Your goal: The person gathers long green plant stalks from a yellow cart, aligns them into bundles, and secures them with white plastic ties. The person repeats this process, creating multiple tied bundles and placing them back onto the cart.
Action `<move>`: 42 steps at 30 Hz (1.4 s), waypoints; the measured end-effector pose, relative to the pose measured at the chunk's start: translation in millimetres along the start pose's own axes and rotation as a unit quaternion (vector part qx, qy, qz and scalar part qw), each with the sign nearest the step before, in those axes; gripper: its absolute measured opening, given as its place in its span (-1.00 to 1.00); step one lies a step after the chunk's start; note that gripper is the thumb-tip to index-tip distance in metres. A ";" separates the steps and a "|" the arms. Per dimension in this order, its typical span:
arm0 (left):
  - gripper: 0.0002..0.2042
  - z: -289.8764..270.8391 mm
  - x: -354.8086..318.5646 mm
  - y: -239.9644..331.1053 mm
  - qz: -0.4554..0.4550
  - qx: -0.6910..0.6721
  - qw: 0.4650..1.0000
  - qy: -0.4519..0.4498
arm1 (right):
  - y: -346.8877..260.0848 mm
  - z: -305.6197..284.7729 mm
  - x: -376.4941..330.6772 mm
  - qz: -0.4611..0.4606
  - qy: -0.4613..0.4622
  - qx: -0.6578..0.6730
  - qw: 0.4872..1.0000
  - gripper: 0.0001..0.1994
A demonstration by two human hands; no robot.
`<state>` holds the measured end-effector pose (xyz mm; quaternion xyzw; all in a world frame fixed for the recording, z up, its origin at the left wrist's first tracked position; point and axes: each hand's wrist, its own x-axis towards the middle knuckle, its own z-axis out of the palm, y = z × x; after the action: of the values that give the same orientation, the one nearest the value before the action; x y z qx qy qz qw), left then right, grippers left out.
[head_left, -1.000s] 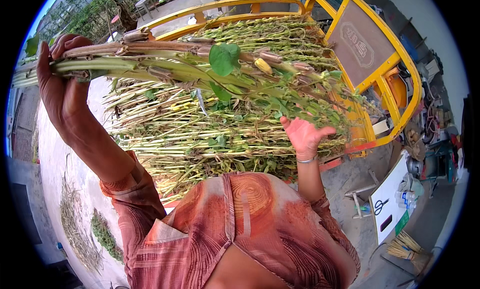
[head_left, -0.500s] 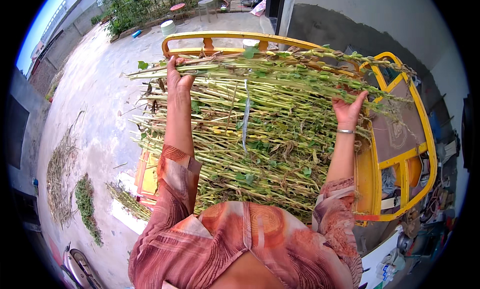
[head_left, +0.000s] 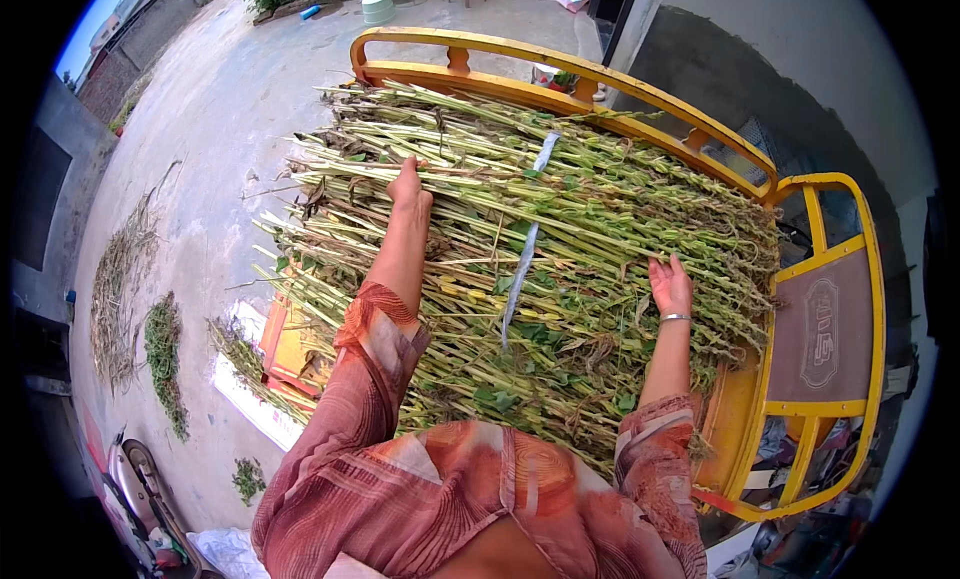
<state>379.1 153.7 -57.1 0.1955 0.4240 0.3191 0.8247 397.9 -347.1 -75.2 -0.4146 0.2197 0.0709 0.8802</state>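
left hand [head_left: 407, 187]: we see it flat and open, palm down, pressed onto the top of the stalk pile toward its far-left side; it grips nothing.
right hand [head_left: 670, 284]: open too, fingers spread, laid on the pile near its right edge; a thin bracelet [head_left: 675, 318] sits on the wrist.
stalk pile [head_left: 560, 229]: a thick heap of long green and straw-coloured stalks with leaves and pods, lying crosswise and filling the cart bed, the cut ends sticking out past the left side.
strap [head_left: 527, 241]: a pale band runs over the heap from the far rail toward us, between our two hands.
cart [head_left: 800, 389]: yellow, with a curved rail along the far side and a framed end panel on the right; the pile rests against the rail.
sleeves [head_left: 380, 339]: rust-red patterned cloth on both our arms, pushed up the forearms.
ground [head_left: 200, 129]: pale concrete yard on the left, with loose stalks [head_left: 115, 279] and a strip of green leaves [head_left: 165, 359] lying well apart from the cart.
white bucket [head_left: 377, 7]: stands far off at the top of the yard.
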 end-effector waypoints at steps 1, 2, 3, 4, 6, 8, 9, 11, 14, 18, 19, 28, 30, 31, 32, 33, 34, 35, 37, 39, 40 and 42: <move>-0.68 1.7 -7.6 0.7 0.006 0.017 1.000 0.021 | -7.1 2.7 -13.9 0.008 -0.019 -0.019 1.000 -0.66; -0.64 4.6 -11.0 2.5 0.004 0.009 0.999 0.036 | -11.5 4.1 -25.9 -0.002 -0.027 -0.050 0.998 -0.59; -0.60 7.1 -13.4 4.9 0.001 0.001 0.999 0.049 | -12.7 3.6 -40.9 -0.016 -0.035 -0.078 0.996 -0.53; -0.58 5.4 -16.4 7.7 -0.009 0.015 0.999 0.051 | -10.4 5.0 -62.4 -0.054 -0.010 -0.135 0.989 -0.50; -0.55 2.9 -27.1 13.4 -0.030 -0.005 1.000 0.009 | -2.4 5.9 -108.1 -0.104 -0.011 -0.225 0.969 -0.49; -0.55 -13.9 -13.7 23.3 -0.032 -0.040 0.995 -0.082 | 19.9 -0.8 -151.5 -0.096 -0.068 -0.311 0.943 -0.53; -0.54 -12.8 -28.4 23.7 -0.036 -0.071 0.988 -0.130 | 33.0 -10.6 -170.2 -0.086 -0.087 -0.360 0.925 -0.55; -0.53 -21.1 -45.1 35.1 -0.045 -0.092 0.977 -0.187 | 62.9 -16.1 -217.3 -0.035 -0.148 -0.444 0.883 -0.60; -0.30 -58.1 -78.8 64.4 -0.026 0.021 0.984 -0.173 | 116.4 -43.6 -261.5 -0.113 -0.252 -0.573 0.772 -0.60; -0.46 -143.7 -177.3 76.9 0.089 0.095 0.969 -0.212 | 164.7 -53.9 -303.9 -0.273 -0.342 -0.678 0.591 -0.48; -0.57 -169.5 -206.6 80.9 0.087 0.147 0.961 -0.216 | 167.8 -53.1 -312.5 -0.289 -0.338 -0.696 0.563 -0.45; -0.80 -417.5 -291.0 52.4 -0.098 0.159 0.982 -0.023 | 207.5 -5.0 -324.5 -0.257 -0.299 -0.864 0.314 -0.01; -0.80 -418.0 -281.2 57.0 -0.086 0.137 0.986 -0.044 | 223.9 -11.4 -320.1 -0.291 -0.256 -0.880 0.274 -0.05; -0.79 -415.4 -275.5 58.4 -0.082 0.134 0.986 -0.047 | 226.1 -17.9 -316.1 -0.300 -0.264 -0.871 0.287 -0.07; -0.79 -410.7 -267.6 58.9 -0.076 0.130 0.987 -0.051 | 225.2 -21.9 -312.1 -0.310 -0.272 -0.860 0.300 -0.09; -0.78 -406.0 -260.2 58.4 -0.071 0.126 0.988 -0.056 | 222.1 -24.0 -310.0 -0.319 -0.279 -0.850 0.313 -0.11; -0.76 -402.7 -252.0 54.5 -0.059 0.115 0.991 -0.044 | 219.1 -25.0 -308.3 -0.362 -0.287 -0.825 0.326 -0.09; -0.75 -397.9 -247.1 50.8 -0.053 0.109 0.992 -0.037 | 216.6 -24.6 -308.4 -0.358 -0.295 -0.825 0.324 -0.13; -0.75 -389.2 -239.3 44.2 -0.041 0.097 0.994 -0.023 | 209.8 -22.8 -309.4 -0.349 -0.312 -0.824 0.319 -0.21; -0.67 -369.3 -242.3 45.4 -0.028 0.102 0.993 -0.046 | 204.2 -23.6 -311.9 -0.343 -0.328 -0.815 0.333 -0.20; -0.64 -359.6 -245.5 46.9 -0.010 0.118 0.992 -0.051 | 202.5 -28.3 -314.9 -0.334 -0.338 -0.810 0.344 -0.20; -0.51 -349.8 -236.1 45.1 0.011 0.175 0.982 -0.065 | 198.4 -32.0 -316.5 -0.319 -0.338 -0.804 0.371 -0.20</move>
<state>-28.6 40.9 -92.0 0.3615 0.4167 0.2361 0.8000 43.7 -225.1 -90.7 -0.9075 -0.4055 0.0621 0.0899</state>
